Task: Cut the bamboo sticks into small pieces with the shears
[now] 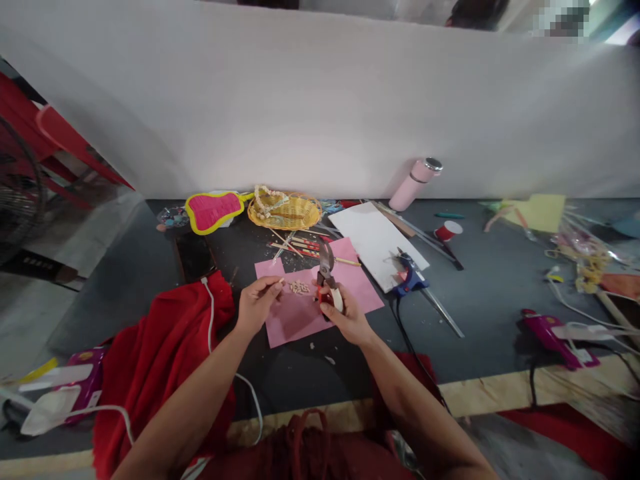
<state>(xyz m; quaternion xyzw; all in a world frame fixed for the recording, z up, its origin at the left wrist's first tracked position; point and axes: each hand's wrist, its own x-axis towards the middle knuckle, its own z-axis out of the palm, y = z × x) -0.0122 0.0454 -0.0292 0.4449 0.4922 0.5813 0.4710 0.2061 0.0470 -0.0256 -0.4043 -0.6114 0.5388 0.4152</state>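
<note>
My right hand (350,319) is closed round the handles of a pair of pruning shears (325,261), its dark blades pointing away from me. Red and white show on the grips. Between thumb and fingertips, my left hand (260,301) pinches a small pale piece (282,281), too small to make out clearly. Both hands are over pink paper sheets (295,325). A little pile of pale cut pieces (299,287) lies on the paper between them. Thin sticks (295,247), some with red parts, lie just beyond the paper.
At the back stand a yellow wicker basket (300,212) and a pink bottle (413,187). A blue glue gun (411,279) rests by a white board (377,237), its cord trailing toward me. Left are a phone (194,257) and red cloth (165,340). A red spool (447,231) lies right.
</note>
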